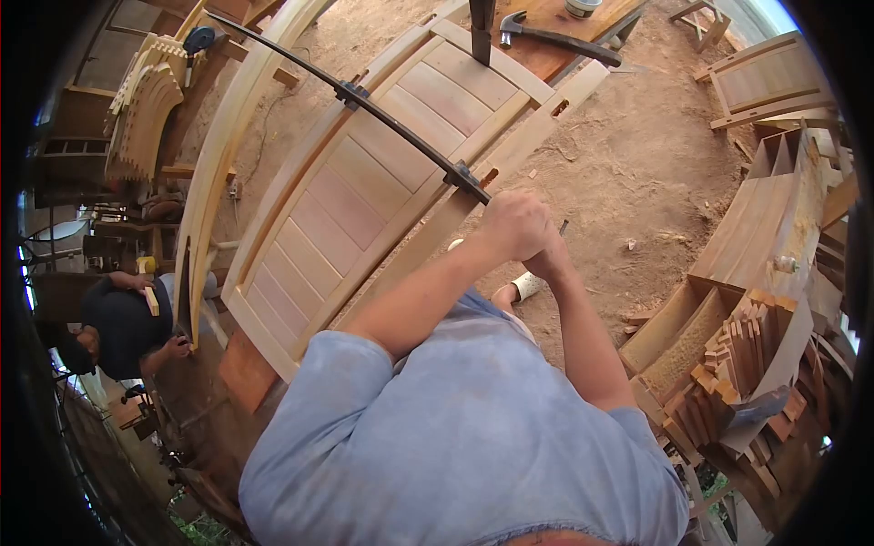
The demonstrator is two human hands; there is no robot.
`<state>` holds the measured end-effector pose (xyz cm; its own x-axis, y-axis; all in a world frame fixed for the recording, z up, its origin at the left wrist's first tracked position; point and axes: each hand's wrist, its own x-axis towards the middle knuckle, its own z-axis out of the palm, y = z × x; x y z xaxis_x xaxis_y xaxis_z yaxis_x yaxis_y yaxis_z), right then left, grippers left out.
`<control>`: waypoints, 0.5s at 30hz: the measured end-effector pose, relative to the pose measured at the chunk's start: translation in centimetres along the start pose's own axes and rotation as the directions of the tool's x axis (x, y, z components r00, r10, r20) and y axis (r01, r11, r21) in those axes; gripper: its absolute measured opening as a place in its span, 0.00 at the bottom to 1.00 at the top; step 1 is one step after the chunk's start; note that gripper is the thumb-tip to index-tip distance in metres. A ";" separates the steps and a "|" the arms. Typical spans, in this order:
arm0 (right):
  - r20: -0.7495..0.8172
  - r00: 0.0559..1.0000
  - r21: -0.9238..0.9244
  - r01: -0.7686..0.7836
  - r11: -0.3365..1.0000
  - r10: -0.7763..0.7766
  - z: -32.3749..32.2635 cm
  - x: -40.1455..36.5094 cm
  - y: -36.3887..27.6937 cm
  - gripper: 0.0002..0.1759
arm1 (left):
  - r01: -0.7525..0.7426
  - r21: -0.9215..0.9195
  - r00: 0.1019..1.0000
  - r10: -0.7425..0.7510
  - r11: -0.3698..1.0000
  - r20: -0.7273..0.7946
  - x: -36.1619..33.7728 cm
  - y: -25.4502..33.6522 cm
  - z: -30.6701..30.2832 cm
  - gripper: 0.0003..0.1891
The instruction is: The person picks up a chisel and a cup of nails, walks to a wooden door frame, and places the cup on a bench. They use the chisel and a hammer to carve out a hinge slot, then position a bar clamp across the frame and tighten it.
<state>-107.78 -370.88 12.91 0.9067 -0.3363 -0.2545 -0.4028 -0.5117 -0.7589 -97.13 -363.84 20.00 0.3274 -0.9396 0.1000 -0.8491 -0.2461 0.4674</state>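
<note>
A long black bar clamp (pixel 401 127) lies across a panelled wooden door (pixel 350 193) with a curved edge. At the clamp's near end, my left hand (pixel 514 223) is closed around the handle end. My right hand (pixel 549 257) is closed too, pressed against the left just below it; a short dark rod tip (pixel 564 226) sticks out beside them. The fingers are mostly hidden from this angle. One clamp jaw (pixel 462 175) sits at the door's near edge, the other (pixel 350 94) at the far edge.
A claw hammer (pixel 555 41) lies on a wooden board (pixel 596 20) near a white tub (pixel 581 7). A curved wooden frame (pixel 223 146) stands beyond the door. Another person (pixel 127 318) works at the left. Stacked timber offcuts (pixel 742 350) fill the right side.
</note>
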 end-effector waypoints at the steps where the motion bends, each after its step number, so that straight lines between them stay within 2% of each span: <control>1: 0.008 0.999 0.021 0.049 0.999 -0.049 -0.4 0.2 -0.4 0.26 | 0.027 0.003 0.998 -0.027 1.000 0.058 0.1 0.0 -0.1 0.13; 2: -0.003 0.999 0.019 0.046 0.999 -0.046 -1.1 -0.2 -0.6 0.26 | 0.052 0.008 0.992 -0.053 0.999 0.116 0.2 -0.1 -0.2 0.13; 4: 0.017 0.998 0.462 0.047 0.886 -0.061 -2.4 -1.9 -1.0 0.18 | 0.035 -0.002 0.988 -0.034 0.999 0.151 0.3 0.0 -0.5 0.14; 5: 0.017 0.999 0.462 0.037 0.886 -0.051 -2.4 -2.6 -0.2 0.18 | 0.030 -0.012 0.983 -0.028 0.999 0.183 0.4 0.1 -1.0 0.14; 7: -0.086 0.989 0.812 -0.001 0.584 0.122 -2.3 -3.4 2.8 0.19 | 0.042 -0.017 0.977 -0.037 0.999 0.211 0.8 0.3 -1.6 0.15; 9: -0.107 0.973 0.802 -0.037 0.596 0.204 -1.0 -3.9 5.0 0.20 | 0.075 -0.037 0.964 -0.063 0.996 0.258 0.2 0.5 -1.7 0.15; 10: -0.140 0.951 0.790 -0.060 0.610 0.274 0.0 -4.8 5.8 0.22 | 0.070 -0.065 0.969 -0.052 0.995 0.241 0.0 0.5 -1.6 0.16; 11: -0.130 0.951 0.782 -0.076 0.619 0.281 1.2 -5.4 6.1 0.22 | 0.052 -0.084 0.977 -0.034 0.995 0.209 0.3 0.5 -1.9 0.16; 13: 0.071 0.813 0.955 -0.222 0.195 0.579 4.5 -6.5 5.9 0.24 | 0.048 -0.070 0.972 -0.031 0.996 0.233 0.5 0.8 -3.0 0.15; 15: 0.111 0.858 0.971 -0.200 0.128 0.501 7.9 -8.1 5.6 0.21 | 0.087 -0.060 0.932 -0.060 0.994 0.358 0.7 1.0 -3.6 0.12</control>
<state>-116.43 -364.79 6.03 0.5905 -0.4575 -0.6648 -0.1116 0.7696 -0.6287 -96.23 -363.91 23.71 0.2074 -0.9459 -0.2497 -0.7911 -0.3123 0.5260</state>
